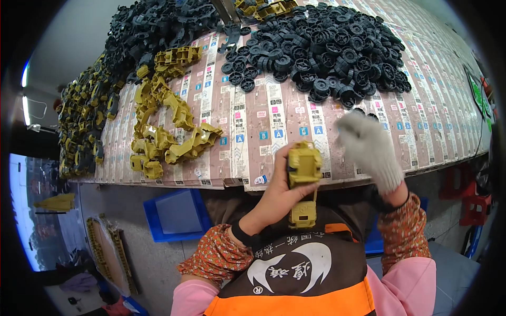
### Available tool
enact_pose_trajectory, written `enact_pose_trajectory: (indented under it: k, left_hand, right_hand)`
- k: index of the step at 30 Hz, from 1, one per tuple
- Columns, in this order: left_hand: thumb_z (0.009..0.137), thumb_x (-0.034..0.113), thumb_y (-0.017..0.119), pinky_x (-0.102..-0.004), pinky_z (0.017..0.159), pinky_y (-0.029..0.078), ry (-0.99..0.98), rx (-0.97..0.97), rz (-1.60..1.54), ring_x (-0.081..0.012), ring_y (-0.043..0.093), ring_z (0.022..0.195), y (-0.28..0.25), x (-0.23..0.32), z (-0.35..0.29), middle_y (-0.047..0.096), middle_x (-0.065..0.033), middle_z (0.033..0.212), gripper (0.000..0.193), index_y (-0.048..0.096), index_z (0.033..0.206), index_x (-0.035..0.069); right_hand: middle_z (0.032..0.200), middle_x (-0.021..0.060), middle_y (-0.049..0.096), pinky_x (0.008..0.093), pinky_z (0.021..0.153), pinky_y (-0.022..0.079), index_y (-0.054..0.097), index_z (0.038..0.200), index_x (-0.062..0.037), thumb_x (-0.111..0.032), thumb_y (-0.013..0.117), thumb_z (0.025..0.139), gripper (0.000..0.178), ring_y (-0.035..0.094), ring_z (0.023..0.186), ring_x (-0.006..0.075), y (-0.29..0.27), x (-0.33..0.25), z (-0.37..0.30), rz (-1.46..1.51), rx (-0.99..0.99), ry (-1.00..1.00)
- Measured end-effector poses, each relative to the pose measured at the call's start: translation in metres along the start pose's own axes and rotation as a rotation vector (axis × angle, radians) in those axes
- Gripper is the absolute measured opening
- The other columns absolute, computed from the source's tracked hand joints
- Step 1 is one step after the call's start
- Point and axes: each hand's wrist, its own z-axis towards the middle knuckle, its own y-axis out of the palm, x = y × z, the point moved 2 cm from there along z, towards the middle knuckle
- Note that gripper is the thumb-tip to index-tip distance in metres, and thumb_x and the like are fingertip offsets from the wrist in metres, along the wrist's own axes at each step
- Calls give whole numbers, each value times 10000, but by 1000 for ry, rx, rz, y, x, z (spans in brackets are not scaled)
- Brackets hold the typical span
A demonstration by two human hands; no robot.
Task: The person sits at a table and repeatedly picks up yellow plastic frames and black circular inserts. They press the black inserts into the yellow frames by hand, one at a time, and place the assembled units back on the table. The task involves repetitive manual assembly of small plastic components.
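My bare left hand [281, 195] is closed around a yellow plastic toy truck body [305, 158], held upright just off the table's front edge. Its lower end hangs below my thumb, over my apron. A bit of dark plastic shows at the truck body's left side, partly behind my fingers. My right hand [369, 150], in a whitish knitted glove, hovers above the table to the right of the truck body. Motion smears its fingers, and whether anything is in them is hidden. A few black toy wheels [360, 112] lie just beyond the glove.
A large heap of black wheels [332, 47] covers the far middle of the patterned table [263, 152]. Yellow truck bodies [174, 113] lie loosely at left. Behind them stand piles of black parts [153, 37] and yellow-black pieces [84, 121]. A blue bin [176, 213] sits below the table.
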Motion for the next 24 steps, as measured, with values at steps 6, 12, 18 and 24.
enact_pose_trajectory:
  k: [6,12,18,24]
  left_hand:
    - [1030,65,723,-347,1007,555,-123,204,-343,-145,604,1195,-25,6,-1,581,-23,1337,754,275,1616,223]
    - [1064,193,703,-382,894,633,-71,378,-511,-179,697,1072,-33,7,0,653,-37,1214,426,487,1428,145]
    - [1076,215,683,-373,798,658,14,451,-536,-177,728,976,-33,8,3,685,-30,1128,326,537,1357,140]
    - [1071,216,693,-367,785,656,74,519,-446,-176,724,964,-33,10,3,676,-38,1100,339,516,1350,136]
  right_hand:
    - [1024,196,661,495,857,548,709,1055,-32,-173,726,913,201,670,994,404,-25,60,35,-693,110,-73]
    - [994,202,646,503,840,543,607,1064,-9,-134,725,928,219,668,968,408,-10,30,21,-456,72,-116]
    - [943,218,729,474,770,578,574,1116,-13,-86,685,982,189,736,877,417,40,-19,-37,307,-254,14]
    - [1076,261,729,482,817,588,611,1318,-14,-38,665,975,349,732,994,463,61,-35,-66,309,-208,-78]
